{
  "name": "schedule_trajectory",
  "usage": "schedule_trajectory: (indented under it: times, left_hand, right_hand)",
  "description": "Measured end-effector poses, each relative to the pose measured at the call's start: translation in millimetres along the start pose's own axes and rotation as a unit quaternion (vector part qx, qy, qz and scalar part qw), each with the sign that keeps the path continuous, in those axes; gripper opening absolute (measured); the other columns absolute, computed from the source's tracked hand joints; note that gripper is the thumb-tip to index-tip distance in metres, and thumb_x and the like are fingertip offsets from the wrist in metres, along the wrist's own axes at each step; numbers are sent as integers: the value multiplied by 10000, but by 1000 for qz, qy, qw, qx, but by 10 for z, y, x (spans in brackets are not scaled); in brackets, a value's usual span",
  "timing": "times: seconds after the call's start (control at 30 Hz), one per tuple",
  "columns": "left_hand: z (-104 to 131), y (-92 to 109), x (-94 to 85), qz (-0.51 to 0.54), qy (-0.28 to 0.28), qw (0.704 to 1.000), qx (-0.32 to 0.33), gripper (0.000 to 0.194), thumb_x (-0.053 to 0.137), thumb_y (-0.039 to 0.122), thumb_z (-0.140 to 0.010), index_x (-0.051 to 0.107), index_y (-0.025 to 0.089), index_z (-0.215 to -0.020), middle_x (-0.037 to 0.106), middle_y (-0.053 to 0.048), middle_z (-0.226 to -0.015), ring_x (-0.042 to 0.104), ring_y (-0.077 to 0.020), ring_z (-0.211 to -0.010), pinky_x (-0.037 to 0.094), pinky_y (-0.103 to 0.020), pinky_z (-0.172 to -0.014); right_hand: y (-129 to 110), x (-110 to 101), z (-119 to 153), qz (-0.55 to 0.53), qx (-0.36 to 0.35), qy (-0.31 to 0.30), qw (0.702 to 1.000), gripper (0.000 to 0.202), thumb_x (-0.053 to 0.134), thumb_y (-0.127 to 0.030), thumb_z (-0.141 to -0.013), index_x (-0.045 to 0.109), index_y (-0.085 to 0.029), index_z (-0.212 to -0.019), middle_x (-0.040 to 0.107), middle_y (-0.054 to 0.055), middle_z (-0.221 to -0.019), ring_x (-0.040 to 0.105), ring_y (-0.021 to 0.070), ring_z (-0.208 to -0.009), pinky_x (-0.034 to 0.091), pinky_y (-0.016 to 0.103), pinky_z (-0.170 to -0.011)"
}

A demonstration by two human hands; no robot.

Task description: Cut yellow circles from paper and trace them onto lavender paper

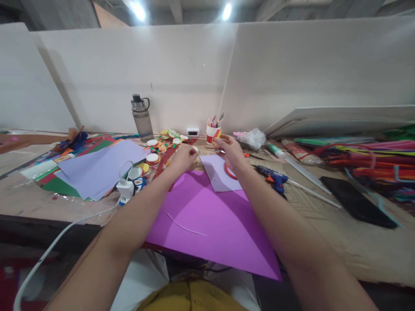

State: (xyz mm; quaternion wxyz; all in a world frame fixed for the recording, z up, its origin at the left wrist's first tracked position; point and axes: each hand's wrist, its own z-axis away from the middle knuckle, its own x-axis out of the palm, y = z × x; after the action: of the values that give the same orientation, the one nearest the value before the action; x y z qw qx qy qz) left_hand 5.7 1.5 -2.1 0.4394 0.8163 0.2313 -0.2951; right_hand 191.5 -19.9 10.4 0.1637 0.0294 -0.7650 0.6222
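Note:
My left hand point(184, 158) reaches over the far edge of a purple sheet point(207, 216), its fingers closed in a pinch. What it holds, if anything, is too small to tell. By its fingertips is a small white round piece point(195, 149). My right hand point(231, 152) is closed at the fingertips on a small yellow-and-red piece point(217, 135), in front of a white cup of pens point(210, 128). Below the right hand, a red ring-like thing point(229, 171), partly hidden by the wrist, lies on a pale lilac sheet point(220, 175). A thin white string point(184, 226) rests on the purple sheet.
Round white-topped pieces point(152, 159) and stacked coloured sheets point(100, 168) lie left, beside a plugged white charger point(125, 188). A water bottle point(142, 120) stands behind. Right are a blue glue gun point(275, 179), black phone point(356, 201) and fuzzy coloured sticks point(372, 160). Another person's arm point(35, 139) enters far left.

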Motion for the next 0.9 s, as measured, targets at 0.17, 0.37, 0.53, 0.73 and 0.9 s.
schedule_trajectory:
  times: [0.17,0.37,0.53,0.73,0.9]
  left_hand:
    - [109,208,249,-19,-126,990,-59,57,701,222,-702,665,190,-673,657,-76,-692,613,-221,-660,474,-320,-687]
    - [50,187,291,213,-179,935,-221,109,726,242,-695,653,174,-739,615,-39,-586,552,-157,-498,370,-238,-469]
    - [11,157,269,427,-185,806,-366,19,628,153,-779,610,151,-777,635,-45,-644,493,-65,-439,248,-146,-378]
    - [-53,206,319,449,-170,781,-400,111,632,139,-807,567,148,-717,576,6,-576,389,-17,-386,250,-114,-369]
    - [-72,246,416,429,-164,798,-390,199,652,104,-766,522,145,-620,460,43,-470,343,-22,-361,206,-120,-356]
  right_hand:
    - [-82,-71,-59,-1,-23,33,999,471,797,-422,-591,569,-247,-963,611,-15,-892,544,87,-676,423,226,-575]
    - [-6,14,67,121,35,11,992,462,802,-410,-582,599,-221,-952,663,5,-881,557,109,-691,410,256,-617]
    - [177,-95,158,150,41,32,987,457,809,-419,-549,602,-203,-895,659,5,-808,551,114,-667,400,254,-595]
    - [289,-226,151,119,35,51,991,537,794,-483,-559,601,-210,-979,643,-10,-824,554,109,-675,387,239,-586]
    - [260,-237,148,65,34,45,996,509,795,-475,-571,593,-235,-972,656,-18,-870,571,108,-698,405,240,-615]
